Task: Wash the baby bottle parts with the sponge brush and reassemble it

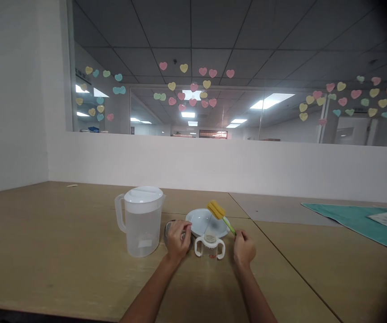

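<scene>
Presently, 1 yellow sponge brush (216, 209) is gripped by its green handle (229, 225) in the right hand (244, 248), head raised over 1 white bowl (197, 220). 1 cup (210, 248), 2-handled, is set before the bowl; 1 pitcher (142, 229), at left. The left hand (179, 240), fingers bunched, is placed at 1 round grey object (167, 233); any hold cannot be told. Firm grip and steadied cup are advised.

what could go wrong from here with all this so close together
The cup stands between the left hand and right hand, so either might knock it. The pitcher stands near the left hand and could get bumped. The brush appears over the bowl and might catch its rim.
</scene>
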A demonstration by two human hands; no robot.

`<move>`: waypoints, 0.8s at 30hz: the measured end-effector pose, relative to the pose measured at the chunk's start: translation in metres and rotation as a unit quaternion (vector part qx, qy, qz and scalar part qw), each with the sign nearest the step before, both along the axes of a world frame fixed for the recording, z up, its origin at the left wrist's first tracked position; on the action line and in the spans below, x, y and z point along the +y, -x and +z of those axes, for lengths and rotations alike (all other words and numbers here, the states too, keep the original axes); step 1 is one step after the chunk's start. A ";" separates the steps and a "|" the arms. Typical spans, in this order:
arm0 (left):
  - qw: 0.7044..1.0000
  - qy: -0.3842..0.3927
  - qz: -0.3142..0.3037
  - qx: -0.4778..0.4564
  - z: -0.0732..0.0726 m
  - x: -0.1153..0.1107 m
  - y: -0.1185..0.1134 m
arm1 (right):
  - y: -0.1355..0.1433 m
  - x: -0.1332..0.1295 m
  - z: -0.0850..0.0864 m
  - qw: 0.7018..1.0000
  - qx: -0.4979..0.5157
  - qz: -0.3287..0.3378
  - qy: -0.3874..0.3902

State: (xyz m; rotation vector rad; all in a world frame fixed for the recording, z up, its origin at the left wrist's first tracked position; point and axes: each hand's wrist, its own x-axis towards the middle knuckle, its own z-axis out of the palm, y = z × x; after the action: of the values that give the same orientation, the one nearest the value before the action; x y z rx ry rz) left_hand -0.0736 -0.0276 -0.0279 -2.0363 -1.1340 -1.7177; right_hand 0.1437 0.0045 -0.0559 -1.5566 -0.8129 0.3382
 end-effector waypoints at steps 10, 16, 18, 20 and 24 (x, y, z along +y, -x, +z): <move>0.945 -0.075 -0.217 0.232 -0.011 -0.030 -0.054 | 0.000 0.001 -0.003 0.999 -0.034 -0.010 -0.024; 0.972 -0.032 -0.111 0.203 -0.018 -0.026 -0.052 | 0.000 0.002 -0.004 0.999 -0.031 -0.012 -0.034; 0.979 0.001 -0.081 0.187 -0.020 -0.024 -0.050 | 0.000 0.002 -0.003 0.999 -0.027 -0.003 -0.022; 0.980 0.033 -0.080 0.180 -0.023 -0.021 -0.049 | 0.001 0.001 -0.002 1.000 -0.024 0.003 -0.010; 0.976 0.084 -0.118 0.161 -0.029 -0.015 -0.050 | 0.001 -0.001 0.000 1.000 -0.020 0.004 -0.009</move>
State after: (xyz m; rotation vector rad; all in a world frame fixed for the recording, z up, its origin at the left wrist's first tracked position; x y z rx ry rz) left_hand -0.0236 -0.0431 -0.0573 -2.5282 -0.9920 -1.3488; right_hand 0.1425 0.0033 -0.0555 -1.5493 -0.8515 0.3050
